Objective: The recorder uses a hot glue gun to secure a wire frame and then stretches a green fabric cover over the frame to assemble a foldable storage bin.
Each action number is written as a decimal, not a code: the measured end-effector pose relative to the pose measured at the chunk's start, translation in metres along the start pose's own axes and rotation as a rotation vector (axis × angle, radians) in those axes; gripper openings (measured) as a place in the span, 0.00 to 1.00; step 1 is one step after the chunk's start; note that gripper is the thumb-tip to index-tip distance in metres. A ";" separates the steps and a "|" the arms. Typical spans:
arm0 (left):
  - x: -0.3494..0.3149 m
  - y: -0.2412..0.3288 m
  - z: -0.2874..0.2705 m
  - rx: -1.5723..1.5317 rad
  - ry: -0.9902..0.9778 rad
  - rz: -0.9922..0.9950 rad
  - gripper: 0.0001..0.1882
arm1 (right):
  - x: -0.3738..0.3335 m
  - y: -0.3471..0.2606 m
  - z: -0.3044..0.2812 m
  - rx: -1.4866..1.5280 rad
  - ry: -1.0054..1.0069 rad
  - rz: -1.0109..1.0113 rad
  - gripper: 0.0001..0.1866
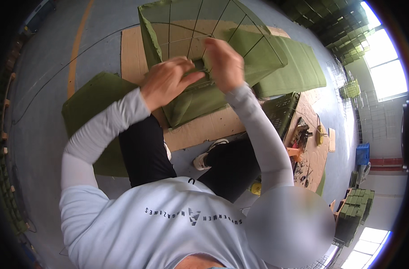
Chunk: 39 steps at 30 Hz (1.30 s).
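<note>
A box-like wire frame covered in green fabric [200,101] stands in front of me, its dark wire grid [193,33] showing along the far side. Over its near edge is my left hand [166,80], thumb and fingers apart, with nothing visible between them. My right hand [224,62] is raised beside it, slightly blurred, its fingers bent together above the frame. What they grip, if anything, is too small to make out. A thin pale strand [180,40] runs near the right fingertips. Part of the near edge is hidden behind both hands.
Cardboard [200,136] lies under the frame. Green fabric pieces lie on the left [97,103] and right [294,67]. At right stand a dark green crate [278,112] and a board with scissors [306,179], dark clips [302,132] and a yellow item [320,134].
</note>
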State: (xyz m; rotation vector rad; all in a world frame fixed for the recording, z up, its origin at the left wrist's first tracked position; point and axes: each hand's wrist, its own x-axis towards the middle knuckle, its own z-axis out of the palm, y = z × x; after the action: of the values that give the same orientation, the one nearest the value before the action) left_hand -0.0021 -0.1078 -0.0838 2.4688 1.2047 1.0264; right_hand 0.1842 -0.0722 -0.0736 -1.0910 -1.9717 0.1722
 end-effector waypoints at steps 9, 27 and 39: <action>-0.021 0.019 0.007 0.304 -0.438 0.113 0.49 | -0.042 -0.004 -0.005 -0.322 -0.512 -0.191 0.15; 0.056 0.041 0.063 -0.007 -0.113 -0.012 0.29 | 0.015 0.100 -0.024 -0.422 -0.622 -0.292 0.15; -0.002 0.031 0.056 0.267 -0.085 0.160 0.19 | -0.003 0.093 -0.041 -0.269 -0.236 0.328 0.24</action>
State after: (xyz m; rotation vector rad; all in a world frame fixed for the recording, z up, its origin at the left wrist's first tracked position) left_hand 0.0538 -0.1233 -0.1117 2.8223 1.2038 0.8337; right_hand 0.2737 -0.0283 -0.0948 -1.6333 -2.0497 0.2234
